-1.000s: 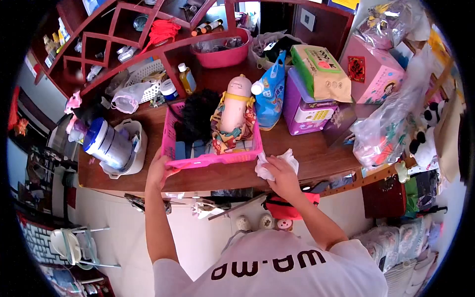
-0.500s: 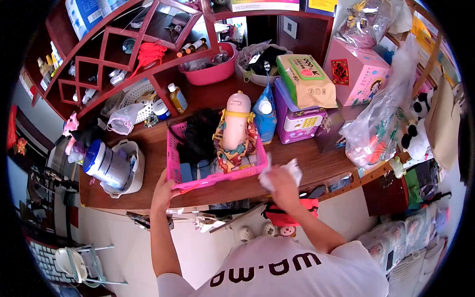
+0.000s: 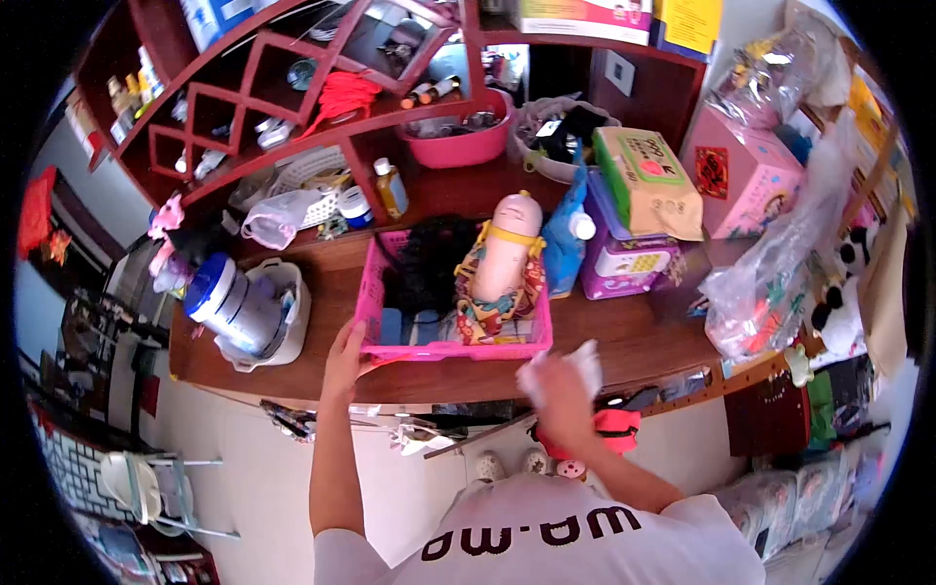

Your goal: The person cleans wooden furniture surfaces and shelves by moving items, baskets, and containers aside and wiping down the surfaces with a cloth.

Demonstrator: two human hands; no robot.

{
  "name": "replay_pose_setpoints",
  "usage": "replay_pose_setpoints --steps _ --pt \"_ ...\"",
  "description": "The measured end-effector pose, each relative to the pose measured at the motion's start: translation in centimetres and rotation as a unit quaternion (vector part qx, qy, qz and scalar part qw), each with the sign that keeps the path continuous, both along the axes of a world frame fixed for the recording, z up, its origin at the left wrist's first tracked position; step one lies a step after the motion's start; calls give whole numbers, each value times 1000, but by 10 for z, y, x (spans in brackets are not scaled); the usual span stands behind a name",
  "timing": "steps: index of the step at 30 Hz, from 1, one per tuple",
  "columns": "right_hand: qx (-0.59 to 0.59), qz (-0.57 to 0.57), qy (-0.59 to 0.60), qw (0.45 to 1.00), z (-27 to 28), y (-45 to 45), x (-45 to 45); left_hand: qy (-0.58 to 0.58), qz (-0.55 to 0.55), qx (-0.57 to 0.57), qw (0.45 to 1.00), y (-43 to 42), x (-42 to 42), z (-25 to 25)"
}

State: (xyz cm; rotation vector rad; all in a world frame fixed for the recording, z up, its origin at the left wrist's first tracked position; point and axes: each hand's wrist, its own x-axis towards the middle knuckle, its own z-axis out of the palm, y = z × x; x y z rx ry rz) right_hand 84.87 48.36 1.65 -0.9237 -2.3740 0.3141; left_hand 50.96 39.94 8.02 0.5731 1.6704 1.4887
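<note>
A pink basket (image 3: pixel 453 348) stands near the front edge of the wooden tabletop (image 3: pixel 624 341). Inside it are a pink bottle (image 3: pixel 505 253) with a patterned cover and a dark, fluffy item (image 3: pixel 424 268). My left hand (image 3: pixel 344 359) is closed on the basket's front left corner. To the right of the basket, at the table edge, my right hand (image 3: pixel 563 395) holds a crumpled white cloth or tissue (image 3: pixel 588 366); that hand is blurred. Just behind the basket's right side is a blue pouch (image 3: pixel 564 234) with a white cap.
A white bin (image 3: pixel 300 322) holding a blue-lidded container stands at the left. Wet wipes (image 3: pixel 648 180) lie on a purple box (image 3: pixel 634 265) at the right, near a clear plastic bag (image 3: pixel 760 292). Behind are a pink tub (image 3: pixel 458 146), a small bottle (image 3: pixel 391 190) and lattice shelves.
The camera view has shifted. My left hand stays on the basket's corner, while my right hand with the white cloth has moved slightly, beside the basket at the table's front edge.
</note>
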Motion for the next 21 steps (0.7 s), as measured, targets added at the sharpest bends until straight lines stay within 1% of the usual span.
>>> replay_pose_setpoints --steps 2,4,5,6,8,9,10,12,13,14,15,16,19,21 --pt "-13 114 76 991 -9 -28 -36 -2 24 4 1000 -5 5 -4" --pt "20 175 46 983 -8 -43 -62 -20 34 59 997 -9 16 -2" --pt "16 210 19 977 -3 -46 -72 -17 43 63 997 -14 18 -5" --pt "17 229 27 973 -2 -47 -85 -13 50 67 996 -20 21 -5" --pt "33 269 33 962 -12 -42 -110 14 100 83 991 -35 28 -8" --pt "38 269 22 962 -5 -39 -121 31 147 96 984 -45 33 -13" --pt "30 282 22 959 -8 -36 -135 34 161 102 981 -58 36 -17" --pt "31 301 41 952 1 -37 -162 29 215 106 970 -94 45 -21" --pt "0 329 73 942 1 -41 -187 38 260 99 960 -125 53 -22" --pt "6 331 95 939 0 -44 -200 -2 274 89 958 -146 57 -24" --pt "-16 344 85 935 0 -48 -210 -40 288 80 953 -165 61 -24" --pt "-37 355 71 931 -1 -50 -218 -40 309 77 947 -181 62 -25" --pt "-24 355 38 934 -7 -57 -238 -40 361 53 930 -219 66 -27" --pt "-11 355 39 934 2 -65 -253 -60 383 57 920 -237 60 -32"
